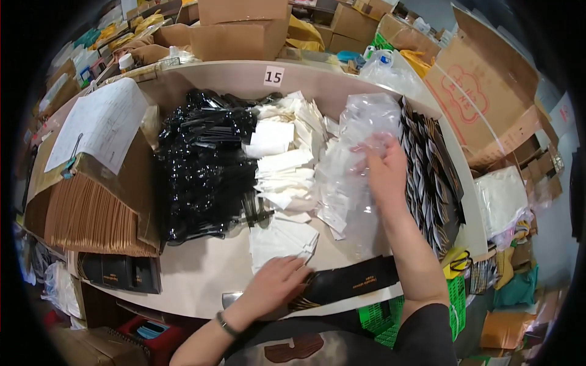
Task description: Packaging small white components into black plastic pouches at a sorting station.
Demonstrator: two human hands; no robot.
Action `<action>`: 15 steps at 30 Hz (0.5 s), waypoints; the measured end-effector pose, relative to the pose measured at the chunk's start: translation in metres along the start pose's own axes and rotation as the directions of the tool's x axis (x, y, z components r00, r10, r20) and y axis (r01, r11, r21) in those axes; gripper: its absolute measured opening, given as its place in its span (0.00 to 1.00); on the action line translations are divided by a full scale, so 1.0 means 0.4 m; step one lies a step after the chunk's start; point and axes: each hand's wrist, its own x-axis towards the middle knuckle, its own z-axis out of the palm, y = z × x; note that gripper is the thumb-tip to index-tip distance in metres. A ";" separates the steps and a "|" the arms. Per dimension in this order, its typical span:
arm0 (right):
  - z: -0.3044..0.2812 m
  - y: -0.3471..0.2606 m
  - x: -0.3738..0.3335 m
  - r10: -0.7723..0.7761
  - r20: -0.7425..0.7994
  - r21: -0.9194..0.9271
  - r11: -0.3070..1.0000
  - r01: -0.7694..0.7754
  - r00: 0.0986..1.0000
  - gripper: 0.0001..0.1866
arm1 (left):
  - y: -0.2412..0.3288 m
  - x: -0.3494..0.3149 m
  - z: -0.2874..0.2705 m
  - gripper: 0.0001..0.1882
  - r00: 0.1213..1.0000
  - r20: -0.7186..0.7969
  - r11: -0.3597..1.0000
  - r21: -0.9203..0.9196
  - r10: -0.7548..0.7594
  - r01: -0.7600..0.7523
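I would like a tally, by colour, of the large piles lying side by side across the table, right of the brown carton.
Black: 2 (glossy heap, row of dark sleeves)
White: 1 (packet pile)
Clear: 1 (plastic pile)
Total: 4 piles

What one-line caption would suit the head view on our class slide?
Right hand at clear plastic bags, left hand near white packets and black packaging.
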 end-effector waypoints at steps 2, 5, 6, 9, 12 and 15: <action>0.031 -0.026 -0.037 0.003 0.037 0.008 1.000 -0.004 0.999 0.13 | 0.000 0.064 0.074 0.20 0.996 0.020 0.996 -0.030 0.082 -0.082; 0.072 -0.048 -0.074 -0.039 0.093 0.046 0.998 0.035 0.995 0.13 | -0.033 0.095 0.154 0.20 0.972 0.133 0.970 0.120 0.195 -0.211; 0.082 -0.055 -0.095 -0.073 0.143 0.012 0.997 0.072 0.987 0.14 | -0.043 0.096 0.166 0.20 0.973 0.211 0.974 0.182 0.096 -0.136; 0.062 -0.046 -0.109 -0.211 0.258 -0.197 0.944 0.266 0.943 0.18 | -0.045 0.090 0.176 0.18 0.945 0.325 0.971 0.237 -0.042 -0.038; 0.029 -0.094 -0.110 -0.415 0.193 -0.381 0.803 0.458 0.889 0.17 | -0.049 0.067 0.181 0.17 0.997 0.068 0.965 0.256 0.038 -0.054; 0.012 -0.123 -0.114 -0.420 0.356 -0.571 0.610 0.550 0.835 0.16 | -0.037 0.071 0.159 0.17 0.948 0.286 0.988 0.106 -0.141 0.115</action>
